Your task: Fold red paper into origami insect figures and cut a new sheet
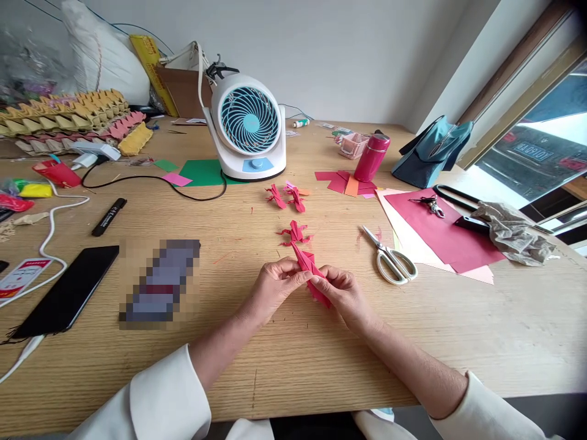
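Observation:
Between my two hands is a long piece of folded red paper [308, 261], tilted with its pointed end toward the back left. The thumb and fingers of my left hand [279, 282] pinch its left side. From the right, my right hand [343, 293] grips it with thumb and fingers closed, the two thumbs nearly meeting on the paper. Just beyond its tip lies a small red folded paper figure [295, 232] with thin limbs. Two similar figures, a left one [276, 196] and a right one [296, 198], sit farther back.
White-handled scissors [397, 264] lie right of my hands, near red paper sheets [440, 229] with keys [431, 205] on top. A white fan [250, 125] and pink bottle [372, 157] stand behind. To the left are a black marker [109, 217], a black phone [68, 290] and a blurred device [160, 281].

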A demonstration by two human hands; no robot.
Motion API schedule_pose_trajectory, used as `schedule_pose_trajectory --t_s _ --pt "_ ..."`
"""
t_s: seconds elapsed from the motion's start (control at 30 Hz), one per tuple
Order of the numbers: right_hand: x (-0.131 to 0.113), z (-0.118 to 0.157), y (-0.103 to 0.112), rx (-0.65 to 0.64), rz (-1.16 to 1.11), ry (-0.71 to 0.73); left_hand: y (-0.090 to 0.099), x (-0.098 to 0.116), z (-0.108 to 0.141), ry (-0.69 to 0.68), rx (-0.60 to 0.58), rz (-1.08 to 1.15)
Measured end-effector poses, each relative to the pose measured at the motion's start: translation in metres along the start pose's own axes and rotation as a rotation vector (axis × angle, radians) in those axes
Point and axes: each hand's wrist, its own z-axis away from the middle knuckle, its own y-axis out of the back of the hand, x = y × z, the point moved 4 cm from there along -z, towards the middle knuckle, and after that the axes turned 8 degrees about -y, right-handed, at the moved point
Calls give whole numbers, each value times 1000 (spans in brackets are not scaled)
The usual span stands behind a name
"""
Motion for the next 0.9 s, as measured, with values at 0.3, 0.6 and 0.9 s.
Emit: schedule_pose_trajectory --t_s 0.3,0.6,0.9 --pt "-5 1 -4 -91 158 26 6 3 1 -170 42 -272" --pt "-5 0 2 1 187 190 0 23 11 -603 -61 -598" --pt "-23 10 6 27 274 434 -2 40 25 -1103 -218 -999"
